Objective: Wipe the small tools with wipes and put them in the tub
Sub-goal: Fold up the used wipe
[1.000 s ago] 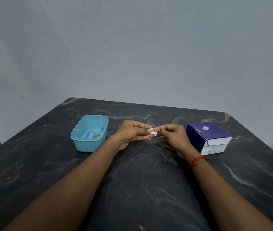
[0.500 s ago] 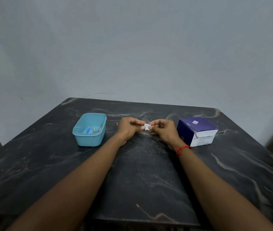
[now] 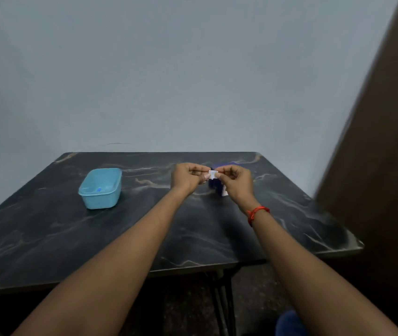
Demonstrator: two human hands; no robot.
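Wipe (image 3: 213, 174): small white square, in the air, pinched at either side betw. L hand (image 3: 188, 177) & R hand (image 3: 238, 181). Tub (image 3: 101, 201): light-blue plastic, rounded rect., open top, upright on table (image 3: 47, 226), well left of wipe. Inside: small blue tool (image 3: 99, 189) on the floor; other contents too blurred to tell.

We see a dark, marble-veined table (image 3: 47, 238). On it a light blue tub (image 3: 101, 190) stands well to the left of our left hand (image 3: 186, 178). A purple box (image 3: 216, 187) sits just behind our right hand (image 3: 238, 183), mostly hidden by it.
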